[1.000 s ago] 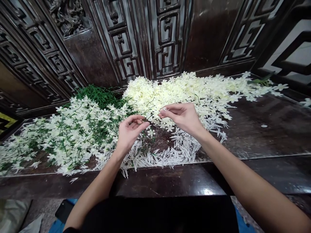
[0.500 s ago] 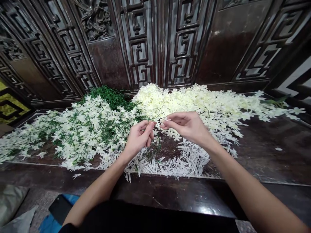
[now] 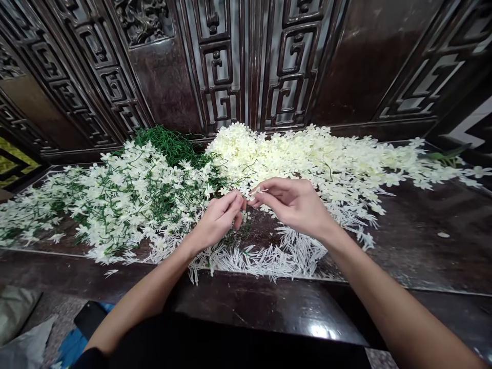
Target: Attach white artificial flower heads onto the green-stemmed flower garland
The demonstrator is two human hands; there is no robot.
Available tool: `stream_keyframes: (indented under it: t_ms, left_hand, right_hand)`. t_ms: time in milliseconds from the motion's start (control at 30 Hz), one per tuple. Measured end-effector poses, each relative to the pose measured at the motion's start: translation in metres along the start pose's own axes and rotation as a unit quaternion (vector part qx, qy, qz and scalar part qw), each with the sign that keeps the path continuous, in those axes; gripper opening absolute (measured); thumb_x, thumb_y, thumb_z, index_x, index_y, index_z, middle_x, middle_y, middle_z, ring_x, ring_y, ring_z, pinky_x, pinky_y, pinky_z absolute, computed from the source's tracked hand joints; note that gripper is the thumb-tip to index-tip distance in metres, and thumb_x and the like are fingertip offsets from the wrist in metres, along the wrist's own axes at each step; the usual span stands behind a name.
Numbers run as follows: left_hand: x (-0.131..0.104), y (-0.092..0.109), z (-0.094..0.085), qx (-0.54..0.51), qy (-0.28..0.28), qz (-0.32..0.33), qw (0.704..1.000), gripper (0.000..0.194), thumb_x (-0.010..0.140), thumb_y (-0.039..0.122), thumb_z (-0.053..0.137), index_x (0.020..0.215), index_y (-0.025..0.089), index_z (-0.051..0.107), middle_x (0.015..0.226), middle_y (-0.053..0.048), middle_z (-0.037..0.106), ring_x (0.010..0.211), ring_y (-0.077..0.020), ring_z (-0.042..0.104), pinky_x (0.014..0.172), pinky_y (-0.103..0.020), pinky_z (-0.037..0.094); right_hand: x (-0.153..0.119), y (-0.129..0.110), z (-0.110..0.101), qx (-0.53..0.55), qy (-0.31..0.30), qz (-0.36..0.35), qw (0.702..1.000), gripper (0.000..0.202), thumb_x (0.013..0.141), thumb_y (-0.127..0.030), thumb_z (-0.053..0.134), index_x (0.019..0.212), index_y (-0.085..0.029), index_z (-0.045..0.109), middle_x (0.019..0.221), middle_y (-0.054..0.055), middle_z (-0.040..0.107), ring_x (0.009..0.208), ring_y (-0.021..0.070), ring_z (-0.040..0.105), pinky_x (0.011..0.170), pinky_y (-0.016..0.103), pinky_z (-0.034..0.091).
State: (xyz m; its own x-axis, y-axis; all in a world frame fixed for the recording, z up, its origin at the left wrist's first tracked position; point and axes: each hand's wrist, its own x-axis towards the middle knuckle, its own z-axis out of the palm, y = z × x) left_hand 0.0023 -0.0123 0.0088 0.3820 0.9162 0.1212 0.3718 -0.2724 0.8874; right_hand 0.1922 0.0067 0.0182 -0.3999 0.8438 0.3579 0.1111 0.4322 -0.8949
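My left hand [image 3: 217, 221] and my right hand [image 3: 294, 202] meet fingertip to fingertip above a dark wooden bench [image 3: 415, 246]. Between the pinched fingers sits a small white artificial flower [image 3: 250, 193] on a thin green stem. Just below the hands lies a heap of white plastic stamen pieces [image 3: 284, 253]. A pile of loose cream petals [image 3: 326, 159] spreads behind my right hand. On the left lies a mass of white flowers on green stems [image 3: 126, 197], with a bundle of bare green stems [image 3: 169, 146] behind it.
A carved dark wooden back panel [image 3: 246, 66] rises right behind the piles. One stray white petal [image 3: 443, 234] lies on the bench at the right. Below the bench's front edge, a dark flat object [image 3: 90, 318], blue fabric and grey bags lie on the floor at the left.
My hands have come together from a small gap until the fingertips touch around the flower. The view has shifted slightly; the piles have not moved.
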Motion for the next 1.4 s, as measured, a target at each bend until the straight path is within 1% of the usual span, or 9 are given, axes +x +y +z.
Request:
stream_keyframes:
  t_ms: [200, 333, 467, 600, 800, 967, 1100, 1300, 1400]
  left_hand:
    - [0.0000, 0.0049, -0.0002, 0.035, -0.007, 0.024, 0.999, 0.033, 0.097, 0.034, 0.036, 0.070, 0.021, 0.050, 0.055, 0.001, 0.054, 0.049, -0.0114, 0.043, 0.049, -0.027, 0.031]
    - [-0.0007, 0.0069, -0.0001, 0.039, -0.032, 0.029, 0.998, 0.032, 0.098, 0.032, 0.035, 0.072, 0.021, 0.051, 0.056, 0.002, 0.053, 0.053, -0.0119, 0.046, 0.053, -0.027, 0.034]
    - [-0.0016, 0.0060, 0.0007, 0.000, -0.021, 0.015, 1.000, 0.033, 0.098, 0.035, 0.033, 0.075, 0.021, 0.052, 0.055, 0.002, 0.051, 0.052, -0.0123, 0.045, 0.052, -0.026, 0.034]
    - [-0.0014, 0.0045, 0.0000, -0.049, 0.003, -0.004, 0.999, 0.037, 0.097, 0.037, 0.036, 0.066, 0.020, 0.049, 0.051, 0.003, 0.046, 0.047, -0.0109, 0.038, 0.049, -0.025, 0.030]
    - [-0.0009, 0.0035, -0.0016, -0.102, -0.005, -0.015, 0.995, 0.040, 0.095, 0.039, 0.040, 0.062, 0.019, 0.048, 0.049, 0.004, 0.043, 0.045, -0.0093, 0.035, 0.047, -0.024, 0.028]
    - [-0.0005, 0.0019, -0.0009, -0.125, -0.013, -0.013, 0.992, 0.041, 0.096, 0.039, 0.041, 0.061, 0.018, 0.048, 0.050, 0.004, 0.043, 0.045, -0.0080, 0.035, 0.047, -0.023, 0.029]
    - [-0.0003, -0.0004, 0.0008, -0.144, 0.000, -0.003, 0.990, 0.043, 0.095, 0.040, 0.043, 0.058, 0.018, 0.046, 0.050, 0.004, 0.043, 0.045, -0.0081, 0.036, 0.047, -0.024, 0.028]
    - [0.0022, -0.0021, 0.0037, -0.237, -0.032, -0.046, 0.970, 0.047, 0.095, 0.044, 0.042, 0.055, 0.019, 0.043, 0.042, 0.005, 0.043, 0.039, -0.0082, 0.028, 0.045, -0.026, 0.021]
    - [0.0026, -0.0021, 0.0041, -0.256, -0.041, -0.048, 0.965, 0.047, 0.095, 0.043, 0.041, 0.054, 0.020, 0.043, 0.041, 0.004, 0.043, 0.039, -0.0088, 0.029, 0.047, -0.027, 0.021]
  right_hand:
    - [-0.0012, 0.0015, 0.0045, -0.067, 0.009, -0.049, 0.996, 0.011, 0.083, -0.019, 0.059, 0.084, -0.019, 0.071, 0.073, 0.003, 0.069, 0.066, 0.0174, 0.066, 0.059, 0.035, 0.058]
    - [-0.0020, 0.0033, 0.0050, -0.090, 0.009, -0.076, 0.993, 0.012, 0.084, -0.016, 0.058, 0.082, -0.019, 0.070, 0.072, 0.002, 0.068, 0.064, 0.0164, 0.064, 0.055, 0.033, 0.055]
    - [-0.0026, 0.0021, 0.0047, -0.096, 0.017, -0.072, 0.993, 0.011, 0.084, -0.017, 0.058, 0.081, -0.021, 0.069, 0.074, 0.002, 0.069, 0.061, 0.0157, 0.063, 0.051, 0.031, 0.053]
    - [-0.0030, -0.0010, 0.0044, -0.080, 0.037, -0.064, 0.994, 0.007, 0.083, -0.019, 0.061, 0.081, -0.020, 0.068, 0.073, 0.002, 0.069, 0.060, 0.0160, 0.063, 0.051, 0.031, 0.053]
    - [-0.0033, -0.0016, 0.0059, -0.092, -0.003, -0.081, 0.992, 0.009, 0.086, -0.018, 0.059, 0.082, -0.017, 0.067, 0.075, 0.005, 0.069, 0.062, 0.0156, 0.062, 0.051, 0.030, 0.051]
    - [-0.0025, -0.0011, 0.0087, -0.112, -0.006, -0.117, 0.987, 0.011, 0.087, -0.016, 0.057, 0.084, -0.015, 0.067, 0.073, 0.005, 0.068, 0.059, 0.0137, 0.060, 0.048, 0.027, 0.048]
    - [-0.0021, -0.0015, 0.0099, -0.151, 0.001, -0.163, 0.975, 0.010, 0.086, -0.011, 0.057, 0.084, -0.015, 0.066, 0.072, 0.002, 0.068, 0.056, 0.0110, 0.057, 0.047, 0.024, 0.047]
    - [-0.0032, 0.0045, 0.0095, -0.188, -0.020, -0.207, 0.960, 0.013, 0.090, -0.008, 0.052, 0.093, -0.015, 0.063, 0.080, 0.004, 0.068, 0.065, 0.0130, 0.062, 0.055, 0.027, 0.055]
    - [-0.0041, 0.0053, 0.0096, -0.201, -0.019, -0.224, 0.953, 0.016, 0.089, -0.005, 0.051, 0.094, -0.016, 0.062, 0.079, 0.004, 0.068, 0.068, 0.0140, 0.064, 0.057, 0.028, 0.056]
